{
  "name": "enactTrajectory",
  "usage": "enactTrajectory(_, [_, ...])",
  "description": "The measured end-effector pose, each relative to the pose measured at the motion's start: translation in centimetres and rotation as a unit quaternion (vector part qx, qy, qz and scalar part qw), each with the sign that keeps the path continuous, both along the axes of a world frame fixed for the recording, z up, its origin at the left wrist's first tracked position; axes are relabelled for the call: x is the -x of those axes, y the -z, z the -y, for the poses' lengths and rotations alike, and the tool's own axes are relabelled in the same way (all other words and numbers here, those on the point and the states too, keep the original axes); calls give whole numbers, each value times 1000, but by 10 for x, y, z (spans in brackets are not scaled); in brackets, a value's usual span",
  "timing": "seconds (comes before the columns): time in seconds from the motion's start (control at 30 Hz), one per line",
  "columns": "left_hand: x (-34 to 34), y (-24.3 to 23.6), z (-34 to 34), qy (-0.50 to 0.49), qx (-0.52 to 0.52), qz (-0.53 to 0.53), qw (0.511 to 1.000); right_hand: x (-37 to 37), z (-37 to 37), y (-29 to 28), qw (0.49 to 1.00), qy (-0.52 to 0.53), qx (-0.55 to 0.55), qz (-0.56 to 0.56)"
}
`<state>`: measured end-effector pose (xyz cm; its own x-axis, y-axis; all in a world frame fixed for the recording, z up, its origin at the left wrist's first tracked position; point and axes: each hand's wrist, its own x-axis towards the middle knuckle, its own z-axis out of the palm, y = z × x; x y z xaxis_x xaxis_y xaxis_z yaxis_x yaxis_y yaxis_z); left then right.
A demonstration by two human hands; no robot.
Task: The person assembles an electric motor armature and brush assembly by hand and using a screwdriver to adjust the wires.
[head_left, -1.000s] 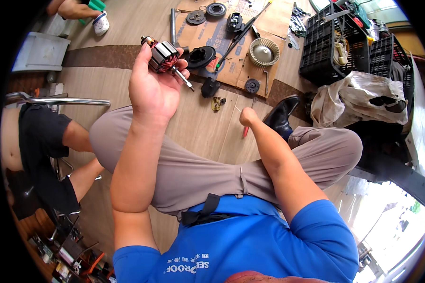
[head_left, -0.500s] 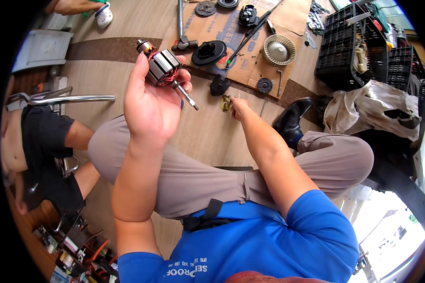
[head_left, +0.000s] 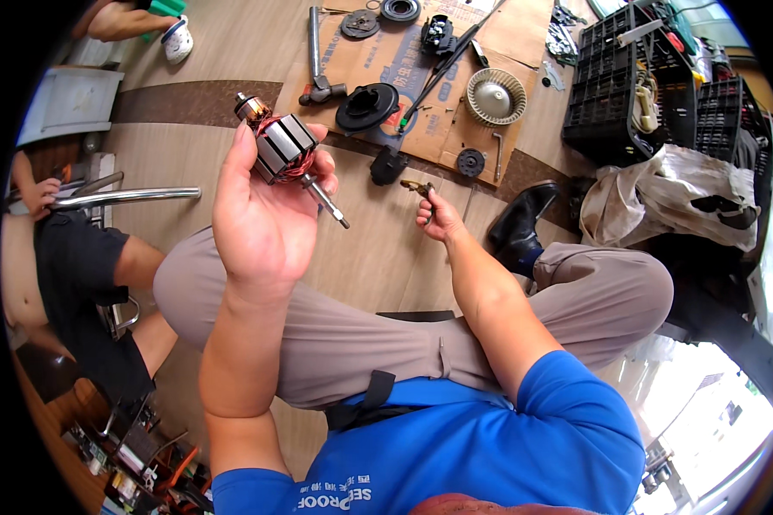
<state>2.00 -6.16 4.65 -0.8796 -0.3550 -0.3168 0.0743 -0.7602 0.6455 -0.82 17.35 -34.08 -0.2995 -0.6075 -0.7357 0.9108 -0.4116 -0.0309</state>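
Note:
In my left hand (head_left: 264, 219) rests a motor armature (head_left: 283, 148), with bare steel laminations, red copper windings and a copper commutator at its upper end. Its steel shaft points down and to the right, and my fingers curl round the body. My right hand (head_left: 439, 218) is closed on a small brass-coloured metal piece (head_left: 416, 186), seen nearly edge-on just above the floor; most of its shape is hidden. Close beyond that hand, a black plastic part (head_left: 388, 166) lies by the cardboard's near edge.
The cardboard sheet (head_left: 455, 142) holds a hammer (head_left: 318, 77), a black round cover (head_left: 368, 106), a fan wheel (head_left: 496, 96) and a small black disc (head_left: 471, 162). Black crates (head_left: 605, 94) and a whitish cloth (head_left: 661, 197) lie right. Another person (head_left: 77, 266) sits at left.
My right hand has raised and turned the brass-coloured piece from face-on to nearly edge-on. The armature has shifted slightly down in view. At left, the other person's hand now grips a metal tube.

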Motion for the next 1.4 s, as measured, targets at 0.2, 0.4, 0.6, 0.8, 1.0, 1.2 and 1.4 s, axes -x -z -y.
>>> enactTrajectory(0.2, [-4,-1,-3,8,2,-1,1000,23,-1,-17,997,8,67,-49])
enactTrajectory(0.4, [-4,1,-5,9,0,-1,1000,32,-7,-24,992,21,108,-67])
enactTrajectory(0.6, [-9,5,-2,10,-23,-6,1000,33,-1,-18,999,15,48,-19])
enactTrajectory(0.8, [-6,11,2,40,-46,-5,998,25,2,12,950,-26,-313,6])
enactTrajectory(1.0, [-2,8,-1,1,42,-21,999,19,16,-7,816,-148,-535,-162])
enactTrajectory(1.2, [4,7,-9,-33,103,-29,994,66,81,-132,860,-104,-322,-382])
enactTrajectory(1.4, [9,13,-23,25,185,-45,981,123,66,-340,672,-207,-249,-666])
